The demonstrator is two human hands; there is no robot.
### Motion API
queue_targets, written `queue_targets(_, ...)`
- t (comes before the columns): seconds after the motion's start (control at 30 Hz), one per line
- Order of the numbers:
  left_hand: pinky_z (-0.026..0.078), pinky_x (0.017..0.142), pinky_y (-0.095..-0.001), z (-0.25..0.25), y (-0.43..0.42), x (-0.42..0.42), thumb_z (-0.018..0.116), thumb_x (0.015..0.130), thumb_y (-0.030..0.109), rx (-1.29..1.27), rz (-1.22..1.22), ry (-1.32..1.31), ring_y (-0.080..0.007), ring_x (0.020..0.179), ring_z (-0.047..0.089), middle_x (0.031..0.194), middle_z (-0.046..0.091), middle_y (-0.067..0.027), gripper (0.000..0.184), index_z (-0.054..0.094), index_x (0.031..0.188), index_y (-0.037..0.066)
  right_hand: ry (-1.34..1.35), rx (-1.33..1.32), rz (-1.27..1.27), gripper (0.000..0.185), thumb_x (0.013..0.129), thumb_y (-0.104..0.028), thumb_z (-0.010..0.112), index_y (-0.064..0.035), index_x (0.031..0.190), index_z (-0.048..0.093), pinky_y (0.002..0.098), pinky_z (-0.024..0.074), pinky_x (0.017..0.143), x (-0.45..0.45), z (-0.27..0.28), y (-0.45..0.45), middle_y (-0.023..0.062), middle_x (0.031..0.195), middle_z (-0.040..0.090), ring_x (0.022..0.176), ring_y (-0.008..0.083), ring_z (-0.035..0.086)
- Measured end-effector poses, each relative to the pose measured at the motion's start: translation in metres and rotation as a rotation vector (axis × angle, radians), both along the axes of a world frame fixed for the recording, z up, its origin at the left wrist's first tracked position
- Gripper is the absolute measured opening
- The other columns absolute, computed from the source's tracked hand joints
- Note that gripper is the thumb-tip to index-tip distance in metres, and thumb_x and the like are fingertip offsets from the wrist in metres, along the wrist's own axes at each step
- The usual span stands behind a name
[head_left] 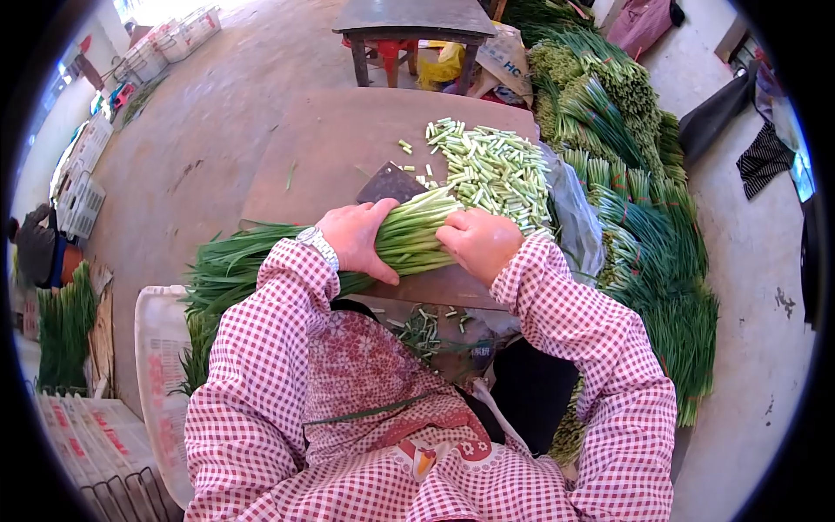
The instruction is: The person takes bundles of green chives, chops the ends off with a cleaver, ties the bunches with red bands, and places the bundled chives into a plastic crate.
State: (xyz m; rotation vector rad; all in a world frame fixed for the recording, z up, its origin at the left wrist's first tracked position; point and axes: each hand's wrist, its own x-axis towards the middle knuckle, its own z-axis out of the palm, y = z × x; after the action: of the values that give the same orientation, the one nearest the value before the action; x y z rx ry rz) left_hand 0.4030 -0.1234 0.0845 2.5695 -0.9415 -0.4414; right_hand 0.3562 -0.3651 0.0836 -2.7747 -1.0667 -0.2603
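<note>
A thick bunch of green stalks (pixel 409 233) lies across the low brown table (pixel 304 157), its dark leafy ends hanging to the left. My left hand (pixel 358 239) is wrapped over the middle of the bunch, thumb toward me. At the pale cut ends, my right hand (pixel 480 244) is closed with its fingertips against the stalks. Just beyond the bunch lies a dark flat blade (pixel 391 184), partly hidden by the stalks. A heap of short pale cut pieces (pixel 500 170) spreads over the table's right side, with a few loose ones near the blade.
Many tied green bundles (pixel 644 226) are piled along the right. A white plastic basket (pixel 163 365) stands at my left. A dark small table (pixel 413 19) is beyond the work table. Clear plastic (pixel 578 213) hangs at the right edge. More crates (pixel 85 200) line the far left.
</note>
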Motion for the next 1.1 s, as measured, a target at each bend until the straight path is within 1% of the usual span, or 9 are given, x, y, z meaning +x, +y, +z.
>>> queue_targets(0.13, 0.045, 0.091, -0.0421, 0.001, -0.002, -0.001, 0.085, 0.053, 0.044, 0.027, -0.002, -0.004, -0.0363, 0.104, 0.057, 0.11, 0.06, -0.0187, 0.094, 0.041, 0.127, 0.008, -0.003, -0.025, -0.022, 0.008, 0.078, -0.012, 0.055, -0.0072, 0.082, 0.06, 0.036, 0.0526, 0.07, -0.001, -0.001, 0.003, 0.0066, 0.084, 0.058, 0.086, 0.0258, 0.061)
queue_targets(0.27, 0.045, 0.091, -0.042, 0.002, -0.001, -0.002, 0.085, 0.053, 0.045, 0.026, 0.015, -0.016, -0.0366, 0.104, 0.057, 0.11, 0.06, -0.0185, 0.094, 0.041, 0.127, 0.008, -0.188, -0.08, 0.118, 0.009, 0.075, -0.015, 0.056, -0.0094, 0.079, 0.06, 0.0337, 0.0508, 0.068, 0.003, -0.002, 0.003, 0.004, 0.082, 0.057, 0.082, 0.0224, 0.059)
queue_targets(0.4, 0.045, 0.09, -0.0421, 0.002, -0.001, -0.005, 0.085, 0.053, 0.045, 0.015, 0.01, -0.043, -0.0367, 0.104, 0.057, 0.109, 0.061, -0.018, 0.093, 0.041, 0.127, 0.009, -0.277, -0.062, 0.003, 0.007, 0.072, -0.016, 0.057, -0.0094, 0.075, 0.056, 0.0321, 0.0483, 0.065, -0.013, 0.012, 0.014, 0.004, 0.079, 0.057, 0.078, 0.0208, 0.057)
queue_targets(0.47, 0.045, 0.09, -0.0422, 0.003, -0.001, -0.006, 0.085, 0.052, 0.045, 0.017, 0.012, -0.053, -0.0366, 0.104, 0.058, 0.109, 0.061, -0.018, 0.093, 0.041, 0.127, 0.009, -0.217, -0.048, -0.011, 0.009, 0.074, -0.016, 0.059, -0.0076, 0.075, 0.054, 0.0347, 0.0488, 0.066, -0.019, 0.012, 0.014, 0.0079, 0.079, 0.057, 0.079, 0.0235, 0.058)
queue_targets(0.57, 0.046, 0.089, -0.0423, 0.003, -0.001, -0.008, 0.085, 0.052, 0.045, 0.029, 0.021, -0.057, -0.0364, 0.103, 0.058, 0.109, 0.061, -0.0179, 0.094, 0.041, 0.127, 0.009, 0.15, 0.208, -0.043, 0.017, 0.085, -0.018, 0.058, -0.0023, 0.08, 0.054, 0.0429, 0.0482, 0.072, -0.016, 0.001, 0.005, 0.0157, 0.08, 0.058, 0.081, 0.0336, 0.058)
queue_targets(0.73, 0.046, 0.089, -0.0427, 0.004, -0.002, -0.009, 0.085, 0.051, 0.045, 0.043, 0.03, -0.062, -0.0362, 0.103, 0.058, 0.108, 0.06, -0.018, 0.095, 0.041, 0.127, 0.008, 0.266, 0.235, -0.04, 0.014, 0.085, -0.017, 0.062, -0.0031, 0.088, 0.06, 0.0396, 0.0477, 0.069, -0.011, -0.008, -0.012, 0.013, 0.08, 0.058, 0.078, 0.0323, 0.059)
queue_targets(0.83, 0.046, 0.089, -0.0428, 0.003, -0.001, -0.009, 0.085, 0.051, 0.045, 0.027, 0.02, -0.085, -0.0363, 0.103, 0.058, 0.108, 0.06, -0.0182, 0.096, 0.041, 0.127, 0.008, 0.365, 0.478, 0.009, 0.014, 0.082, -0.015, 0.065, -0.0021, 0.083, 0.061, 0.0378, 0.0464, 0.064, -0.004, -0.018, -0.021, 0.0128, 0.073, 0.058, 0.072, 0.0315, 0.058)
queue_targets(1.0, 0.046, 0.089, -0.043, 0.003, -0.001, -0.009, 0.083, 0.053, 0.049, 0.045, 0.021, -0.08, -0.0356, 0.103, 0.058, 0.109, 0.06, -0.018, 0.096, 0.04, 0.128, 0.007, 0.423, 0.481, -0.008, 0.014, 0.081, -0.015, 0.067, -0.002, 0.082, 0.062, 0.037, 0.046, 0.062, 0.004, -0.016, -0.031, 0.0126, 0.072, 0.058, 0.069, 0.0295, 0.058)
queue_targets(1.1, 0.045, 0.09, -0.0438, 0.006, -0.001, -0.011, 0.085, 0.051, 0.045, 0.024, 0.034, -0.064, -0.036, 0.104, 0.057, 0.11, 0.06, -0.018, 0.097, 0.04, 0.129, 0.008, 0.483, 0.42, -0.056, 0.018, 0.081, -0.02, 0.068, -0.0018, 0.084, 0.065, 0.0368, 0.0476, 0.063, 0.004, -0.01, -0.037, 0.014, 0.074, 0.061, 0.069, 0.0297, 0.061)
